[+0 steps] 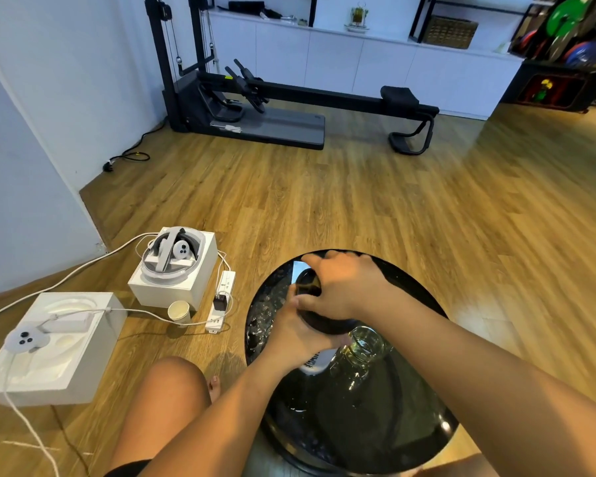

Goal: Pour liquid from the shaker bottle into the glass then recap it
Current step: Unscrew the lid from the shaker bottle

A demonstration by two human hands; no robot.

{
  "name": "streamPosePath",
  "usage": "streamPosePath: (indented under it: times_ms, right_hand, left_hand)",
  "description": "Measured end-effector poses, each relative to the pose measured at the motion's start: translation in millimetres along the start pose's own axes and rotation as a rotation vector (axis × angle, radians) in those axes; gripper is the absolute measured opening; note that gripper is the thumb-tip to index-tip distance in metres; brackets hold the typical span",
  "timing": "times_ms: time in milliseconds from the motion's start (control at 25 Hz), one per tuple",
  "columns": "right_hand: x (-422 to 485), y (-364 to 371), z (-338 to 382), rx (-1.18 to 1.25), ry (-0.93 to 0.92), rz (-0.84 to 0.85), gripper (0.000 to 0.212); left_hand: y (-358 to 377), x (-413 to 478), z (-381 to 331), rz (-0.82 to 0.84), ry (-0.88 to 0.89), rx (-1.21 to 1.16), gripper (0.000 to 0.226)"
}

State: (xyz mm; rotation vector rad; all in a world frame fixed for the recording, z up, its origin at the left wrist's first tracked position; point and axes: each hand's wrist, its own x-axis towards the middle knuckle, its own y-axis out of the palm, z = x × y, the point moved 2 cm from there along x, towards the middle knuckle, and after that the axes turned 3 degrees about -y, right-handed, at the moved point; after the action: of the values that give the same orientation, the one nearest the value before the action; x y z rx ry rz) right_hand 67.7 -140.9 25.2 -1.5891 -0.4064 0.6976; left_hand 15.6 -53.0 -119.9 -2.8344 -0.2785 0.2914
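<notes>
A home gym room; a rowing machine (289,108) on wood flooring (393,208); stacked weight plates (572,32) in the corner.

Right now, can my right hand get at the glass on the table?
Probably yes. The glass stands beside the shaker bottle, close to your right wrist, with nothing between, but the right hand must first release the lid.
</notes>
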Motion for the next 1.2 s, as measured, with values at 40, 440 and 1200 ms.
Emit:
streamPosePath:
  times_ms: [40, 440, 1200]
  right_hand:
    - [-1.5, 1.4, 0.1, 0.032, -0.028, 0.032, 0.080]
    - [-2.2, 2.9, 1.0, 0.040, -0.012, -0.001, 0.058]
    - [-27.9, 12.8, 7.3, 0.067, -0.120, -0.170, 0.051]
  left_hand:
    - [0.0, 0.4, -0.5, 0.017, -0.005, 0.004, 0.093]
    - [-1.2, 0.7, -2.7, -0.011, 0.037, 0.030, 0.097]
    - [2.0, 1.4, -1.9, 0.038, 0.064, -0.085, 0.097]
